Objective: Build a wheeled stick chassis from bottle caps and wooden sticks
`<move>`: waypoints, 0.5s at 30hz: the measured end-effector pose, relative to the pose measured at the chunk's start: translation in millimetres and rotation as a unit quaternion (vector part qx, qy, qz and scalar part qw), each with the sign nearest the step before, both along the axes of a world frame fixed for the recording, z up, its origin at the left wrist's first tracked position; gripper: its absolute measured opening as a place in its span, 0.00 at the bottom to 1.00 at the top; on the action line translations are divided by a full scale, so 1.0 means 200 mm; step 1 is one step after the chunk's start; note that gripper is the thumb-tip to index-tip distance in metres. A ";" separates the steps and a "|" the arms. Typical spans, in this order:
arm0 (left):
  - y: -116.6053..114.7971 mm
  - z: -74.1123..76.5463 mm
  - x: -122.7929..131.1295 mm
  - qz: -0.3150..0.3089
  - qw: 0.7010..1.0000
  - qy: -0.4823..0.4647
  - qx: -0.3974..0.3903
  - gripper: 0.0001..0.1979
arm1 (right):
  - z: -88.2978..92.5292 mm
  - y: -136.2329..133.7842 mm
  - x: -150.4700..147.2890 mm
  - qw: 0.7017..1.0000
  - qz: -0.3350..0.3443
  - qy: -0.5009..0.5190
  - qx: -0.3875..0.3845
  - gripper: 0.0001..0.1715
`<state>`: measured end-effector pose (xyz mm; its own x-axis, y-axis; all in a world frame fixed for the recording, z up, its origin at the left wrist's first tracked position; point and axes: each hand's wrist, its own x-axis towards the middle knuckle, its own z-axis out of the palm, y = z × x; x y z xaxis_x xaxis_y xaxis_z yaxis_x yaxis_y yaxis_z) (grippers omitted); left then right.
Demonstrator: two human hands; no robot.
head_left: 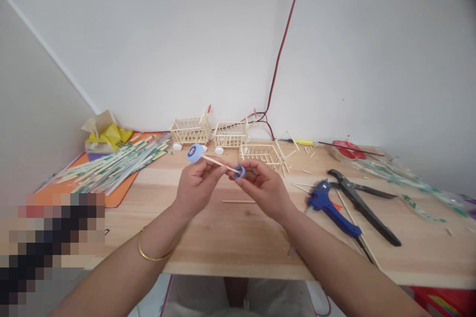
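Note:
Between my two hands, above the table's middle, is a thin wooden stick [213, 160] with a light blue bottle cap [195, 153] on its left end. My left hand [199, 183] pinches the stick near its middle. In my right hand [262, 185] is a second blue cap [239, 172], its hollow side facing left, with the stick's right end at it. Whether that end is fixed inside the cap I cannot tell. Just behind my right hand lies a small basket frame of sticks [262, 156]. A single loose stick [240, 201] rests on the table below the hands.
Two small stick-built carts [190, 131] with white wheels stand at the back. Wrapped sticks [122, 163] lie on an orange sheet [121, 190] at left. At right are a blue glue gun [332, 210], black cutters [366, 208], a red bowl [348, 150] and plastic wrappers [420, 185].

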<state>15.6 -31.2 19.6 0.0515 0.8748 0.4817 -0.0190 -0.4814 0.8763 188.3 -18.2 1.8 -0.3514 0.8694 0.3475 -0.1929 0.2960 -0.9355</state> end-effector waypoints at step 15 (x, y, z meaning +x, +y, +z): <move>0.00 0.01 0.01 0.006 1.000 0.001 -0.011 0.04 | 0.01 0.00 0.01 1.000 0.001 -0.015 -0.004 0.13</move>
<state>16.7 -31.6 21.6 0.0420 0.8857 0.4623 -0.0117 -0.4623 0.8867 190.0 -18.6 3.6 -0.3643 0.8708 0.3303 -0.1647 0.2888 -0.9431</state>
